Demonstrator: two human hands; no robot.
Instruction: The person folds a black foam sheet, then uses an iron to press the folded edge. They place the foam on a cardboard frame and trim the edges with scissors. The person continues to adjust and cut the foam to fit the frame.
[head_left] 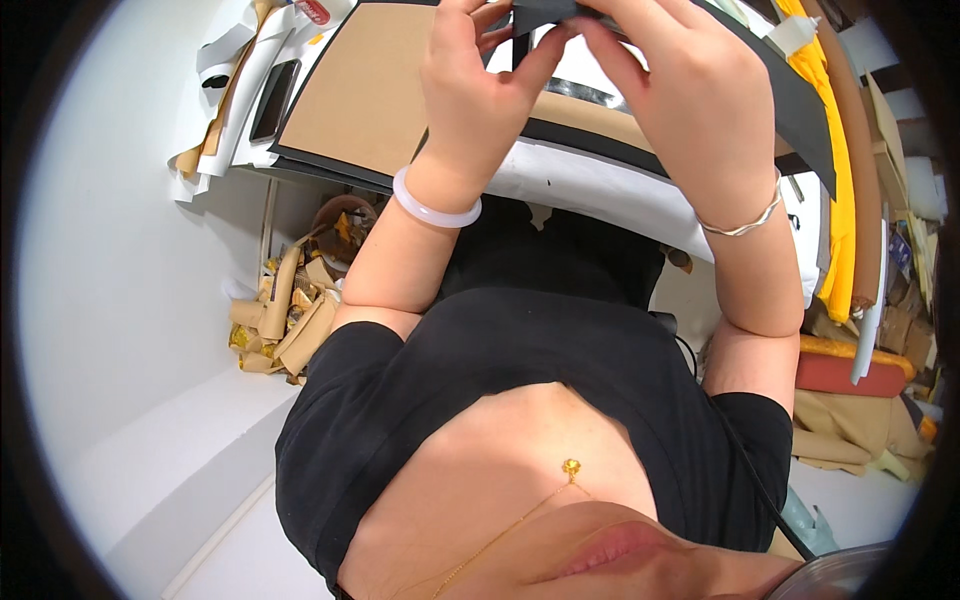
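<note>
Both my hands are raised together at the top edge of the head view. Between them they hold a small folded black piece [543, 14], possibly card or leather; its upper part is cut off by the frame. My left hand [482, 95] pinches it from the left, the thumb pressed to its lower edge. From the other side my right hand [692, 88] grips it, its thumb tip close to the left one. Below the hands lies a tan sheet [355, 95] with a black border on the table.
A phone [275, 101] lies at the table's left, beside rolled white paper [240, 95]. White material [600, 190] hangs along the near edge. Yellow cloth [843, 190] drapes at the right, next to a black sheet [800, 115]. Brown scraps [290, 315] lie on the floor, lower left.
</note>
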